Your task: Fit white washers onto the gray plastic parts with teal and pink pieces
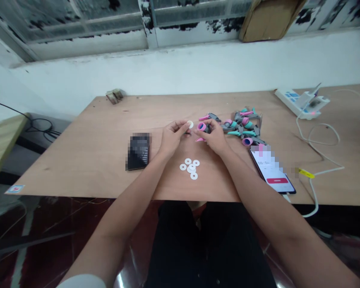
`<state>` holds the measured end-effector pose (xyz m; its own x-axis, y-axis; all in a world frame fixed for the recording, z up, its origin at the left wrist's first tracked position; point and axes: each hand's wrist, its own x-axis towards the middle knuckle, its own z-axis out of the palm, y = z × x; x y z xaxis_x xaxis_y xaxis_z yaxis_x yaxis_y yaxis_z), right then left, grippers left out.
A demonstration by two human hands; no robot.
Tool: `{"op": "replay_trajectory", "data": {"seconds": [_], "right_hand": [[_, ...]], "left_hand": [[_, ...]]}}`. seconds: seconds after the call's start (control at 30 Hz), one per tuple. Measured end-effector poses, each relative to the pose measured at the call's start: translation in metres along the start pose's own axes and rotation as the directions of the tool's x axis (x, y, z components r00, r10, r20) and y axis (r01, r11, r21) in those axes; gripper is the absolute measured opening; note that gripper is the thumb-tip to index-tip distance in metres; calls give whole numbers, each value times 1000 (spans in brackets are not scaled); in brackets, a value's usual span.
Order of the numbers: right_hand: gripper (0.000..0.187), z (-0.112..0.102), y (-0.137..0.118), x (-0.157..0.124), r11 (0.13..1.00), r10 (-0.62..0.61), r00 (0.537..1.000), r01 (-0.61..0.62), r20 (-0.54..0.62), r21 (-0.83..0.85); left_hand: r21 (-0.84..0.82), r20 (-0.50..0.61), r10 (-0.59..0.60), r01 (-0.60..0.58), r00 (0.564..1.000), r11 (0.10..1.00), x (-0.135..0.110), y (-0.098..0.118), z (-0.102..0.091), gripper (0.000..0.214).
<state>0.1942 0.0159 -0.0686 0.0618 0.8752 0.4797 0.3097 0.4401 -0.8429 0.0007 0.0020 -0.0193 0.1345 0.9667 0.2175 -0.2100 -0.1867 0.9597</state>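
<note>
My left hand pinches a small white ring between thumb and fingertips, just above the wooden table. My right hand is closed on a grey part with a pink ring end, close beside the white ring. Several more white rings lie loose on the table in front of my hands. A pile of grey parts with pink and teal ends sits just right of my right hand.
A dark phone lies face up to the left. A second phone with a lit timer screen lies to the right, cabled. A white power strip and its white cables cover the far right. A small metal object rests by the wall.
</note>
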Motion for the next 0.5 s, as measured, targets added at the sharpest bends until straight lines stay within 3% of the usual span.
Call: {"op": "replay_trajectory", "data": {"seconds": [0.1, 0.3, 0.4, 0.5], "right_hand": [[45, 2, -10, -6, 996, -22, 999, 19, 25, 87], [30, 2, -28, -15, 968, -203, 972, 218, 121, -128], [30, 1, -29, -15, 951, -264, 956, 280, 125, -130], [32, 2, -27, -15, 959, -252, 959, 266, 130, -101]], "left_hand": [[11, 55, -18, 17, 998, 1000, -3, -5, -1, 44], [68, 69, 27, -32, 997, 997, -6, -9, -7, 43], [118, 58, 73, -80, 996, 990, -4, -8, -8, 41], [132, 63, 71, -79, 995, 988, -5, -7, -7, 41]]}}
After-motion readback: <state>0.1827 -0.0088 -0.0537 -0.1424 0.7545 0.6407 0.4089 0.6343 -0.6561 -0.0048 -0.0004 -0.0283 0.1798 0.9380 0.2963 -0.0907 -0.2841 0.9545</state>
